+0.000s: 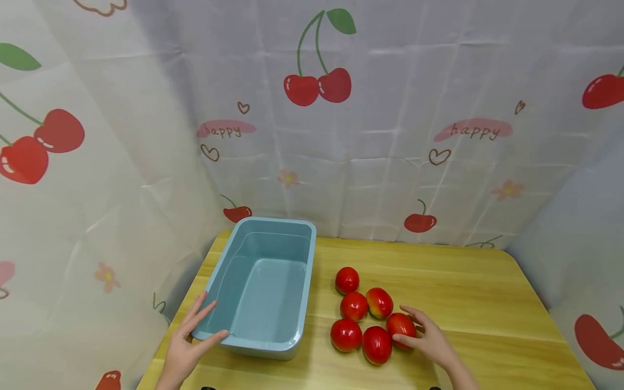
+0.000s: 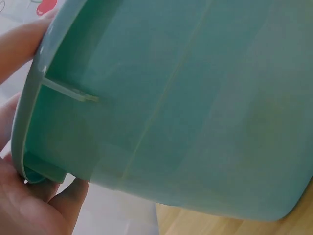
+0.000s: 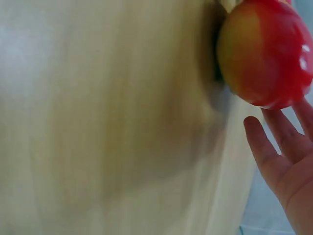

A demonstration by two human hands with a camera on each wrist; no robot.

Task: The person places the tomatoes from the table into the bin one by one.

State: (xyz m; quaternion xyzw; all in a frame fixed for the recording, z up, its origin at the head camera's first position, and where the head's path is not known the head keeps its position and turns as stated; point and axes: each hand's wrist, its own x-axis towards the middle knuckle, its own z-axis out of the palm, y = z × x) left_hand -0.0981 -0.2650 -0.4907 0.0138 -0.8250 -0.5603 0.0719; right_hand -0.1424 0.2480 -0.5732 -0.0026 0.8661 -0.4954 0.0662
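Note:
A blue plastic bin [image 1: 270,287] stands on the left of the table. My left hand [image 1: 182,346] holds its near left corner, fingers reaching over the rim; the left wrist view shows fingers [image 2: 17,54] beside the rim and the bin's outer wall. On the right, my right hand [image 1: 431,338] has thumb and fingers spread around a shiny, round red fruit [image 1: 401,329]. The right wrist view shows this fruit [image 3: 266,54] with a yellow side, its lower edge at the fingertips [image 3: 253,125], which are nearly straight. The thumb is out of that view.
Several other red fruits [image 1: 377,344] lie close together between the bin and my right hand, one with a yellow patch [image 1: 379,303]. The wooden table [image 1: 468,287] is bounded by a cherry-printed curtain [image 1: 361,179] at the back and sides.

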